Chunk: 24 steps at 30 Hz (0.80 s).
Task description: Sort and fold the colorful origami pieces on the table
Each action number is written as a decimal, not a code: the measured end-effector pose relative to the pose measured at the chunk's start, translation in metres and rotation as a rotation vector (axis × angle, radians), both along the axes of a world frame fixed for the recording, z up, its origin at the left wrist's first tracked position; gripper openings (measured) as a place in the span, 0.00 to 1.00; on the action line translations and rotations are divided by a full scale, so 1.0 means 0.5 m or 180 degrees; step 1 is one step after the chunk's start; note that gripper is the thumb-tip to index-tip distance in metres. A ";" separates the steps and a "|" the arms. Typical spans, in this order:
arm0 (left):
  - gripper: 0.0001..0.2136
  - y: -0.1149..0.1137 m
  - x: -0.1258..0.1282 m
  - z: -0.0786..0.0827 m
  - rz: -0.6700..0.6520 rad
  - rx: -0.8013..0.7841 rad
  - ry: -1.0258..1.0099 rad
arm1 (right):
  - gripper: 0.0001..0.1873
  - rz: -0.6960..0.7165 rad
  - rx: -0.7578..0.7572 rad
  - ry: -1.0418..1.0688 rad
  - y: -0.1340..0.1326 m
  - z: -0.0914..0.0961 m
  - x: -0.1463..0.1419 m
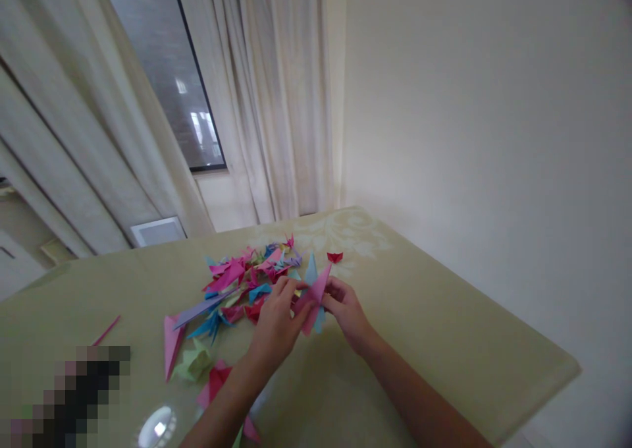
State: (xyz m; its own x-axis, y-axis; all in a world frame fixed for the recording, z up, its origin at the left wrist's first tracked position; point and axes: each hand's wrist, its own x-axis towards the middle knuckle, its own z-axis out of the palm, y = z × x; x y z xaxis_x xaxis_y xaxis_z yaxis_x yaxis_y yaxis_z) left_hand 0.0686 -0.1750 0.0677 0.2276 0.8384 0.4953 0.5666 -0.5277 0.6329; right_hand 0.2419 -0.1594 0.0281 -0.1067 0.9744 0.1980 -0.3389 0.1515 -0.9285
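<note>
Both my hands hold a folded paper piece (318, 286) with a pink part and light blue points showing above and below it. My left hand (279, 319) pinches its left side, thumb on the pink paper. From the right, my right hand (345, 306) grips the other edge between thumb and curled fingers. A colourful pile of folded paper shapes (230, 273) lies just beyond and left of my left hand. A small red folded piece (334, 257) sits apart, beyond my right hand. The pile's near right side is partly hidden by my left hand.
A pale green cloth covers the table (444, 342). Pink folded paper (171, 346) and a light green paper shape (194, 361) lie left of my left arm. A shiny round object (157, 427) is at the front. Curtains (266, 105) and a wall (469, 118) stand behind.
</note>
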 end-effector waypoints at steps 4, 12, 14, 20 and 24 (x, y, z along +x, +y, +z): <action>0.17 0.010 0.001 0.002 0.0052 -0.0504 -0.0736 | 0.17 -0.0019 0.0332 -0.0080 -0.007 0.014 -0.004; 0.11 0.019 0.001 0.010 -0.0335 -0.0937 -0.1258 | 0.23 -0.0387 0.0465 -0.0437 -0.017 0.022 -0.004; 0.11 0.022 -0.001 0.005 -0.0356 -0.0983 -0.1271 | 0.23 -0.0359 0.0520 -0.0476 -0.020 0.021 -0.003; 0.13 0.021 -0.001 0.000 -0.0379 -0.1188 -0.1373 | 0.23 -0.0412 0.0759 -0.0612 -0.023 0.013 -0.001; 0.13 0.019 0.000 0.005 -0.0464 -0.1258 -0.1340 | 0.18 -0.0569 0.0730 -0.0900 -0.020 0.013 0.000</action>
State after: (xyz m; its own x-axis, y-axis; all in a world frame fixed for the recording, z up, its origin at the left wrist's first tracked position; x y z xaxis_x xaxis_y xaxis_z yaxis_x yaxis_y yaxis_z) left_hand 0.0687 -0.1655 0.0704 0.2061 0.9524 0.2245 0.1637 -0.2598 0.9517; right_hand 0.2419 -0.1696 0.0344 -0.0211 0.9165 0.3994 -0.0245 0.3989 -0.9167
